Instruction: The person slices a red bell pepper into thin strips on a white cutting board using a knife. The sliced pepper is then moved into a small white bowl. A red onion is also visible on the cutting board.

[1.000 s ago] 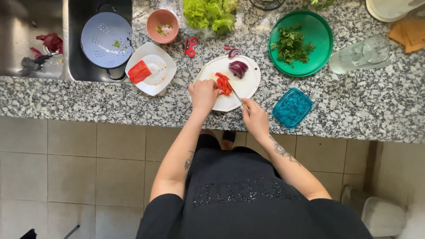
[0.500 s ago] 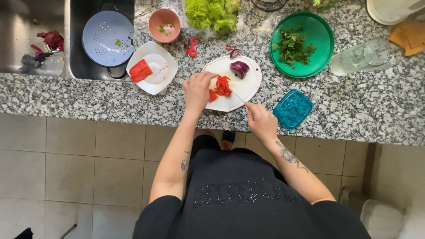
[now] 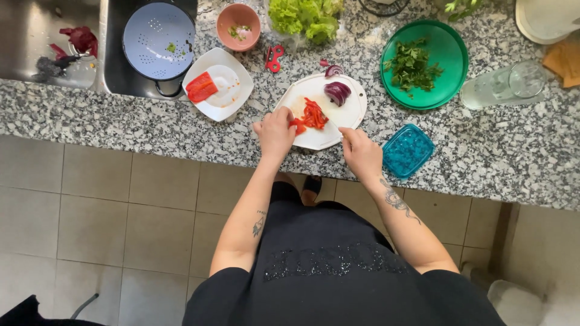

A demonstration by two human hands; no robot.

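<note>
A white cutting board (image 3: 350, 111) lies on the granite counter (image 3: 151, 130). On it are red pepper strips (image 3: 311, 115) and half a purple onion (image 3: 337, 92). My left hand (image 3: 275, 131) presses down on the near end of the pepper strips. My right hand (image 3: 361, 152) is closed around a knife handle at the board's near right edge; the blade is barely visible, pointing toward the pepper.
A white square plate (image 3: 226, 90) holds another red pepper piece (image 3: 201, 87). A colander (image 3: 158, 41) sits in the sink. Also here: a pink bowl (image 3: 238, 25), lettuce (image 3: 305, 15), a green plate with herbs (image 3: 426, 63), a glass (image 3: 504, 84), a blue lid (image 3: 408, 151).
The view has shifted slightly. Both hands stay at the board; my right hand has drawn closer to the board's edge and the pepper strips look more spread out.
</note>
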